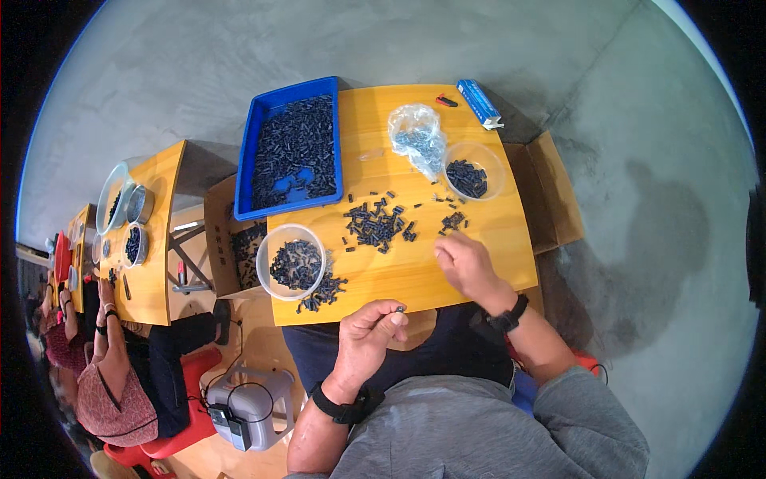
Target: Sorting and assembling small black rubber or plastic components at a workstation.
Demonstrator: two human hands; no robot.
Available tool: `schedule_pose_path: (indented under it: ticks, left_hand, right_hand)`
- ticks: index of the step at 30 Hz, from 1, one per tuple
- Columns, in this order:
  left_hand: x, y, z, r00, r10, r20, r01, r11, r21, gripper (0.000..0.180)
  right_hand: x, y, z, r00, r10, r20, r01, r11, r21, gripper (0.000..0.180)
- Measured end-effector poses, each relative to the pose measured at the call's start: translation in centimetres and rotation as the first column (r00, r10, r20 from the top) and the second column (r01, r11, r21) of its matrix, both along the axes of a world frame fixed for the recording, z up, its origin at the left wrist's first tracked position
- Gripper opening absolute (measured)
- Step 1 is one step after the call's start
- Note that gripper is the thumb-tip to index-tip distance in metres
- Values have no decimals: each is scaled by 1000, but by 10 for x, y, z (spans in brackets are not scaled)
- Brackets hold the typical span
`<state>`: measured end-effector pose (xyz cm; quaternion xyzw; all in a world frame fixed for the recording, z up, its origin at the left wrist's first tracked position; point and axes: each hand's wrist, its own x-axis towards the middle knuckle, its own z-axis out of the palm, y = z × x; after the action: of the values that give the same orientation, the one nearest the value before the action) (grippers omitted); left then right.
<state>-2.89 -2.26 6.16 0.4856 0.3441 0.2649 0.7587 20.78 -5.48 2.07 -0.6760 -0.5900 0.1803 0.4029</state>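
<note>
Small black part (400,309), lower middle of the head view, is just pinched in the left hand's (369,339) fingertips by the table (399,279) edge, so a loose pinch could lose it. Right hand (467,267) is curled; can't tell if it's gripping anything. Mid-frame, the loose pile (375,226) and left-of-centre tub (275,236) kinda crowd things; a careless sleeve could scatter pieces. Blue tray (294,190) sits upper left, out of the way.

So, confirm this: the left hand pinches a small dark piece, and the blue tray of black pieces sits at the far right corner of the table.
Not quite: the head view shows the blue tray of black pieces at the table's far left corner. The left hand does pinch a small dark piece.
</note>
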Motion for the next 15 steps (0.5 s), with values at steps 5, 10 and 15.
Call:
schedule_pose_path:
  ticks: [5, 10, 15]
  left_hand:
    - [-1, -5, -4, 999, 24, 49, -24, 1000, -14, 11]
    - [-2, 0, -4, 998, 28, 52, -29, 999, 24, 12]
    - [-1, 2, -1, 997, 37, 64, -42, 996, 78, 11]
  right_hand:
    - [31, 9, -34, 950, -81, 302, 114, 989, -91, 13]
    - [31, 17, -41, 937, -41, 347, 86, 990, -115, 12]
    - [31, 18, -51, 906, -32, 422, 77, 993, -92, 9]
